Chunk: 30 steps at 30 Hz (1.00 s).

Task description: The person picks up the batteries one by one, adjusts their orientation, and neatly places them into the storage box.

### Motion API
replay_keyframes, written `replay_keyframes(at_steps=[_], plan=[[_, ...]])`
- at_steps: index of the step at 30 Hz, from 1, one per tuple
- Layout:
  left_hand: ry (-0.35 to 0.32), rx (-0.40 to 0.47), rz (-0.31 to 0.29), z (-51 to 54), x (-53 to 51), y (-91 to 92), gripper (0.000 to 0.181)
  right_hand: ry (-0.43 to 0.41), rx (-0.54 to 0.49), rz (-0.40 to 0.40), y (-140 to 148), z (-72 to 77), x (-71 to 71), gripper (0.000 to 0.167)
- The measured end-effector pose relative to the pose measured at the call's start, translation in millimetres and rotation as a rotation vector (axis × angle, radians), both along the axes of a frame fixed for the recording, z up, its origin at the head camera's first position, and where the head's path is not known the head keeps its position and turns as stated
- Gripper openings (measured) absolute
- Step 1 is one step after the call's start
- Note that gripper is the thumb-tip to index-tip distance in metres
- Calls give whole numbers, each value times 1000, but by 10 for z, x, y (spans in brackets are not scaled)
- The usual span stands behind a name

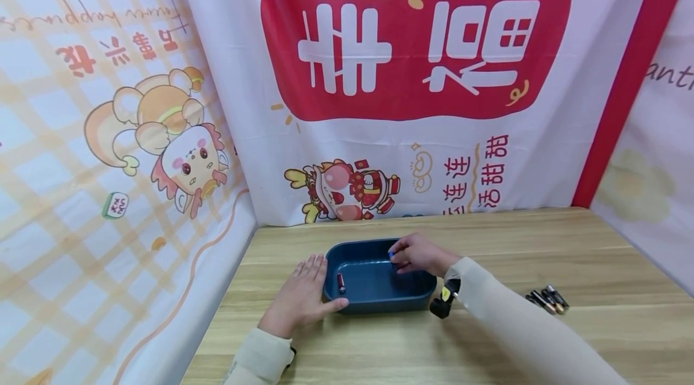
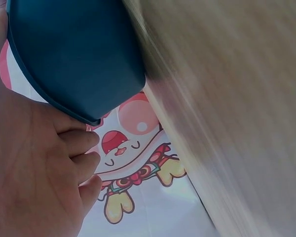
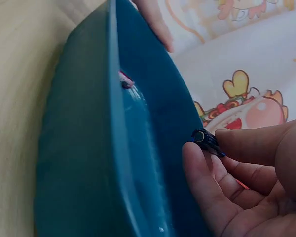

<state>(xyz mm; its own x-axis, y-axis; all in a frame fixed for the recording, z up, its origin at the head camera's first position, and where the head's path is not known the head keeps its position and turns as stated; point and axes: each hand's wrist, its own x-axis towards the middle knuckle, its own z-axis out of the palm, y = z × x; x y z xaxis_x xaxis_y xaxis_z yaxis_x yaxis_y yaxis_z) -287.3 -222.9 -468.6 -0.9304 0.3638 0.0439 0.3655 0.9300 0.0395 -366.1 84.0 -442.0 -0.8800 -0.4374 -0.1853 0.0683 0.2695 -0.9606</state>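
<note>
A dark blue tray (image 1: 379,306) lies on the wooden table, a red battery (image 1: 341,283) inside it near its left end. My left hand (image 1: 303,294) rests against the tray's left end, fingers straight and thumb along the front rim; the left wrist view shows the hand (image 2: 44,163) touching the tray wall (image 2: 84,54). My right hand (image 1: 420,254) is over the tray's right part and pinches a blue battery (image 1: 391,256). In the right wrist view, thumb and fingers of the hand (image 3: 251,173) hold that dark blue battery (image 3: 207,141) above the tray.
Several batteries (image 1: 547,299) lie together on the table (image 1: 488,337), right of the tray, beyond my right forearm. Printed cloths hang behind the table (image 1: 336,132) and along its left side (image 1: 135,192).
</note>
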Motion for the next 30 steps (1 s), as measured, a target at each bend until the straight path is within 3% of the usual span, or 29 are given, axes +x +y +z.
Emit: replay_keyframes(at_steps=[19,30], plan=[[-2,8,-12,-13,14,-24,109,5,35,65,-395,-86,103,17],[-4,6,-21,17,9,-9,108,-11,32,61,-530,-104,69,21]])
